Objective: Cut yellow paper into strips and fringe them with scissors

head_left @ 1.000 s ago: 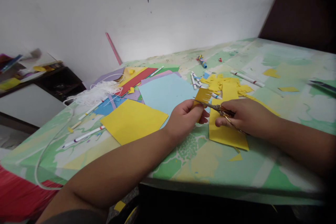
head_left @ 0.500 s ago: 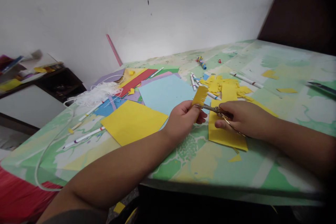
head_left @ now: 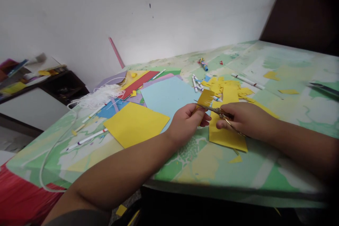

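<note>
Between the thumb and fingers of my left hand (head_left: 189,122) is a small yellow paper strip (head_left: 205,97), its right edge cut into a fringe. My right hand (head_left: 246,118) is closed round the handles of a pair of scissors (head_left: 217,111). The scissor blades lie across the strip just above my left thumb, with one tip showing past its left side. Under the scissors, a larger yellow sheet (head_left: 227,136) rests on the table. Behind it is a heap of yellow paper scraps (head_left: 221,85).
Left of my hands lie a yellow sheet (head_left: 136,123), a light blue sheet (head_left: 169,93), a red strip (head_left: 140,84) and a tangle of white string (head_left: 102,95). Several markers (head_left: 247,81) are scattered over the patterned tablecloth (head_left: 196,169). A dark pointed object (head_left: 324,88) lies at the right.
The scissor blades now reach across the paper strip, a tip emerging on the left. The strip has tilted slightly and shifted right. Both hands stay nearly in place.
</note>
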